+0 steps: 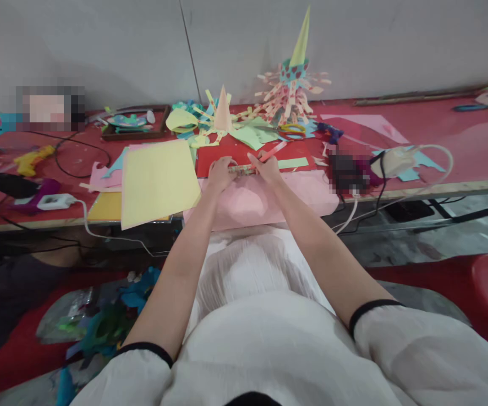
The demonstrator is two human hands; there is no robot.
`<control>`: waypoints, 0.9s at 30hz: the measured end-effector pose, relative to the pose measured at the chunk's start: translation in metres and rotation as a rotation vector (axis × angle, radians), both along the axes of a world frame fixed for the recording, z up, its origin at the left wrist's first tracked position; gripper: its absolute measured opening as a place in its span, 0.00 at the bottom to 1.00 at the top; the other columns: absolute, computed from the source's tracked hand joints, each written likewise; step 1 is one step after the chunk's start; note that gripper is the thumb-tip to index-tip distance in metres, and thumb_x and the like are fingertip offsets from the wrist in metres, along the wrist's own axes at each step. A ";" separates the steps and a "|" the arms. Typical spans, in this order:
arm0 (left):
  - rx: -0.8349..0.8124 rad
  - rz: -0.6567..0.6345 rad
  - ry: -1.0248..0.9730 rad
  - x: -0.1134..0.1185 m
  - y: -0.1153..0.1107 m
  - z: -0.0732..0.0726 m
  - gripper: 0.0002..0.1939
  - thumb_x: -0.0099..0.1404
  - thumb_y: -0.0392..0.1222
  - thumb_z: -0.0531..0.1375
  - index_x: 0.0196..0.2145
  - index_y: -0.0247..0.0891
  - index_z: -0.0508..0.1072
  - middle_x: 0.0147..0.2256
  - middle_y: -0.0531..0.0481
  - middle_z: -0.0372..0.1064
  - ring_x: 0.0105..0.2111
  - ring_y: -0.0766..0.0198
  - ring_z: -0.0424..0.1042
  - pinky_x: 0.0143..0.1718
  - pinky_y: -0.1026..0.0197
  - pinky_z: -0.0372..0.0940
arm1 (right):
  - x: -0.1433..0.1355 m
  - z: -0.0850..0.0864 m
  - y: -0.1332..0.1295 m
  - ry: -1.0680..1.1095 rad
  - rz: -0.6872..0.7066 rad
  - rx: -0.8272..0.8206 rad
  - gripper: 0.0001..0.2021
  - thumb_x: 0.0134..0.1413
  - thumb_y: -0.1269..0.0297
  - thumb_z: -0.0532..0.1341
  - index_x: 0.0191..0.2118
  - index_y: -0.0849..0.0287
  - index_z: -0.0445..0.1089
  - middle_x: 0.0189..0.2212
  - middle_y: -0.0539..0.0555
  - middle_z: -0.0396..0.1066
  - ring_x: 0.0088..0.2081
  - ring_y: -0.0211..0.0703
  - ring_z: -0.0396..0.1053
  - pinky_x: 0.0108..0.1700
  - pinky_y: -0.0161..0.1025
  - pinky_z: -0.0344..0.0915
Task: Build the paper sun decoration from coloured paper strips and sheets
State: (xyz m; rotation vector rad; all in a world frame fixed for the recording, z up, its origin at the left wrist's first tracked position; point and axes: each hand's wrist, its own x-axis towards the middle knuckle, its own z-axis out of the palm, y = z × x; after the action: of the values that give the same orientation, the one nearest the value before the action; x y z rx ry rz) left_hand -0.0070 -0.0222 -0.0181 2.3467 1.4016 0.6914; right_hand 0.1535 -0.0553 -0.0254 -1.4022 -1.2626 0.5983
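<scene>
My left hand [222,173] presses on the left end of a patterned strip [242,170], which looks like a ruler, lying on red paper [210,155]. A pinkish-red pen [275,150] is gripped in my right hand [266,167], its lower end by the strip. Right of that hand, a pale green strip [293,163] lies on the red paper. Pink paper [261,200] spreads under my wrists at the table's front edge. The pen's tip is too small to make out.
Yellow sheets [159,183] lie at the left. Behind stand paper cones [222,110] with fringes and a taller one [301,39], near yellow-handled scissors [292,131]. A brown tray [136,135] holds scraps. White cables [449,163] run at both sides.
</scene>
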 end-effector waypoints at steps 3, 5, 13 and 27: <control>0.014 0.000 -0.013 -0.001 0.000 -0.001 0.10 0.55 0.40 0.58 0.37 0.42 0.69 0.50 0.48 0.66 0.52 0.58 0.61 0.56 0.54 0.50 | -0.001 0.001 -0.001 -0.017 -0.018 0.000 0.20 0.48 0.50 0.59 0.20 0.55 0.49 0.13 0.43 0.50 0.19 0.33 0.55 0.25 0.33 0.55; 0.026 0.006 -0.029 -0.001 -0.001 -0.001 0.10 0.55 0.40 0.58 0.37 0.42 0.69 0.50 0.47 0.65 0.52 0.58 0.61 0.56 0.54 0.50 | -0.001 0.000 -0.001 -0.034 0.001 -0.006 0.19 0.47 0.52 0.59 0.20 0.55 0.50 0.14 0.43 0.51 0.20 0.33 0.55 0.26 0.33 0.55; 0.068 -0.134 -0.086 -0.001 -0.004 -0.001 0.09 0.58 0.38 0.55 0.38 0.41 0.70 0.54 0.46 0.61 0.53 0.61 0.60 0.54 0.57 0.55 | -0.002 0.000 -0.002 -0.085 0.009 -0.003 0.17 0.48 0.59 0.58 0.20 0.55 0.48 0.14 0.43 0.50 0.21 0.33 0.52 0.27 0.34 0.53; 0.071 -0.158 -0.101 -0.001 0.000 -0.003 0.06 0.57 0.35 0.57 0.32 0.40 0.72 0.44 0.48 0.70 0.46 0.60 0.67 0.51 0.58 0.58 | -0.001 -0.001 -0.002 -0.058 0.028 -0.037 0.14 0.47 0.61 0.57 0.20 0.55 0.49 0.14 0.43 0.50 0.20 0.33 0.52 0.27 0.34 0.53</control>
State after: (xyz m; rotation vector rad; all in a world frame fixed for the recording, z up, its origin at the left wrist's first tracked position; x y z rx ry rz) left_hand -0.0085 -0.0224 -0.0214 2.4077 1.1531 0.8136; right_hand 0.1522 -0.0576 -0.0260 -1.4436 -1.3251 0.6062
